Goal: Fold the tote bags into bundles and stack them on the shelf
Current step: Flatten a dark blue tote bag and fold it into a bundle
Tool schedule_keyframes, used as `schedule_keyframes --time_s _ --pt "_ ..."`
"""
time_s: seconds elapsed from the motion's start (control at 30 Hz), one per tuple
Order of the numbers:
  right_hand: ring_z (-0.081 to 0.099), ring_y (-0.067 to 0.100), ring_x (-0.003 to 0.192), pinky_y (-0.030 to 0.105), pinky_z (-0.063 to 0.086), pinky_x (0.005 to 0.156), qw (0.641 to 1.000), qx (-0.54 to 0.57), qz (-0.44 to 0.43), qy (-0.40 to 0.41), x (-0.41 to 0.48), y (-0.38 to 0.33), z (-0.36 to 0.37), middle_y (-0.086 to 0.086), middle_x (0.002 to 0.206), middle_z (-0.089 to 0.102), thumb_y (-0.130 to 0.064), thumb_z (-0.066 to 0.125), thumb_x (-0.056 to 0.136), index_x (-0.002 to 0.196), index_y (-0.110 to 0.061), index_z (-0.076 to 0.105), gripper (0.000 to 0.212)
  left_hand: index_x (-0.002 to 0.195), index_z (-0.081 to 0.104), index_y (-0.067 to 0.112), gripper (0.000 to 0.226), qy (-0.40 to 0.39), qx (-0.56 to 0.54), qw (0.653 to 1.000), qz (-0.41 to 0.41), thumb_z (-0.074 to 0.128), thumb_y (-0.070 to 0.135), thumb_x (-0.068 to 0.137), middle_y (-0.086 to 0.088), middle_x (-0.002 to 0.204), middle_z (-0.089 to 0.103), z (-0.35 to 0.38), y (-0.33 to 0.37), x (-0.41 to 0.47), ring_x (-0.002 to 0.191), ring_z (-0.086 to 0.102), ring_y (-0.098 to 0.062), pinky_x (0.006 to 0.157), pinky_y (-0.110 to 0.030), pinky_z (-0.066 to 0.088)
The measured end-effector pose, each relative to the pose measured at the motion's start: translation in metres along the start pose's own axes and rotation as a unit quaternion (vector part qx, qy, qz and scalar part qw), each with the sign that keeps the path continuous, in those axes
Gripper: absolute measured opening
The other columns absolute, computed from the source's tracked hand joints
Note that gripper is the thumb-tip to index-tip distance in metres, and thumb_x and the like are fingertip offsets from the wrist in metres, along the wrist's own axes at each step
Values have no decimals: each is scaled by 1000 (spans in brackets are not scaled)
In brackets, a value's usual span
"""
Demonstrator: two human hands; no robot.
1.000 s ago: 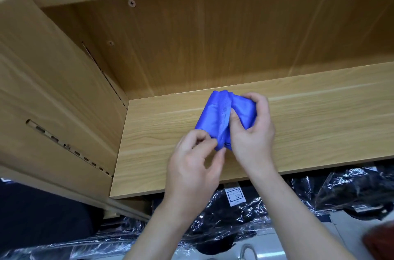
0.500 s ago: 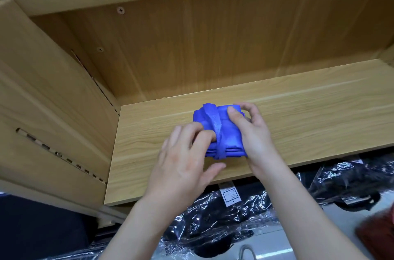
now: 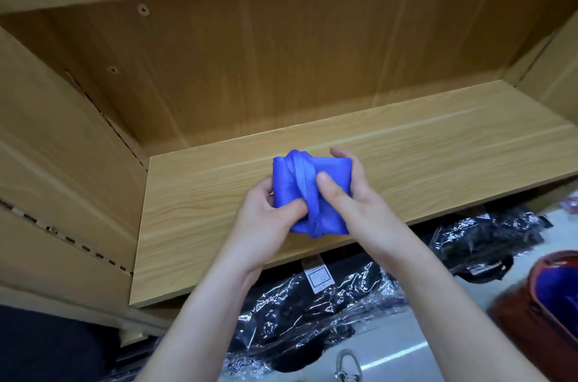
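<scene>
A blue tote bag (image 3: 328, 172), folded into a small square bundle with its strap wrapped over the top, is held just above the wooden shelf board (image 3: 203, 209) near the front edge. My left hand (image 3: 266, 219) pinches the bundle's left lower corner between thumb and fingers. My right hand (image 3: 347, 193) grips the right side, thumb pressing on the strap and fingers curled round the far edge. The underside of the bundle is hidden.
The shelf has a wooden back panel (image 3: 281, 68) and side walls (image 3: 62, 162). Below the shelf lie black items in clear plastic wrap (image 3: 312, 303). A red-brown bag with blue lining (image 3: 550, 297) stands at the lower right.
The bundle turned from standing on edge to lying flat and squared. My left hand shifted from the strap end to the left corner; my right thumb now presses the strap.
</scene>
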State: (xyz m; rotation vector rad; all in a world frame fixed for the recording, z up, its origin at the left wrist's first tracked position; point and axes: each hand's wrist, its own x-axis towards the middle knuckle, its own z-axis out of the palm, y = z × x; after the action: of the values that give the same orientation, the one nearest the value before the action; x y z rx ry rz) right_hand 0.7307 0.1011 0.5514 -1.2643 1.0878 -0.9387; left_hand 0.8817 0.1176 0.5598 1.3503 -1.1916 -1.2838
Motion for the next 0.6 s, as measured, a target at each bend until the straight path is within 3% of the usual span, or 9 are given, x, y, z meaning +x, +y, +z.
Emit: schedule_keyframes --time_s 0.07,0.13,0.27,0.33,0.4,0.47,0.53,0.6 --pt "60 6 106 25 48 94 997 -61 -31 33 -5 2 -6 -9 121 59 -43 60 92 136 -43 31 53 95 67 16 26 -36 -40 998 -15 61 21 70 2 83 71 5 -1 1 76 63 -11 73 -30 48" --pt "60 5 99 25 47 92 993 -75 -63 58 -10 3 -15 -11 113 60 -36 60 93 136 -41 33 51 101 67 18 30 -72 -90 992 -41 59 28 73 4 88 71 9 -1 3 81 64 -10 78 -36 48" --pt "61 4 97 23 49 91 992 -108 -62 -20 -22 -1 -41 -23 103 62 -33 58 94 139 -48 31 53 108 65 17 40 -64 -70 995 -3 70 31 70 -1 99 71 21 3 16 89 65 -14 84 -34 52" --pt "64 11 102 27 51 92 995 -84 -58 -11 -24 -3 -56 -12 110 65 -34 65 89 139 -49 32 61 102 67 14 40 -47 -54 997 18 76 25 65 -2 93 71 32 6 24 84 65 -16 75 -27 53" --pt "66 15 99 31 52 91 998 -3 -38 41 -25 -3 -74 1 110 66 -28 75 81 139 -38 39 69 100 66 13 40 -25 -71 997 20 78 24 63 0 87 71 45 6 28 78 65 -16 67 -24 52" --pt "67 14 96 31 53 88 998 24 -23 56 -29 -2 -95 0 105 71 -22 81 75 128 -27 54 60 98 64 16 37 -21 -95 995 19 78 22 64 3 84 70 61 4 31 77 64 -14 69 -26 53" --pt "67 8 93 28 51 87 997 -35 -27 67 -34 2 -116 -8 97 74 -10 81 75 108 -26 66 40 96 62 21 37 -56 -77 995 21 77 19 63 6 85 69 77 1 30 77 63 -11 72 -26 52" --pt "66 6 93 29 50 87 985 -110 -50 121 -42 9 -138 -11 94 73 -3 80 75 97 -27 69 35 98 58 31 43 -82 51 994 55 78 23 60 9 96 66 97 -5 28 87 62 -6 81 -26 50"
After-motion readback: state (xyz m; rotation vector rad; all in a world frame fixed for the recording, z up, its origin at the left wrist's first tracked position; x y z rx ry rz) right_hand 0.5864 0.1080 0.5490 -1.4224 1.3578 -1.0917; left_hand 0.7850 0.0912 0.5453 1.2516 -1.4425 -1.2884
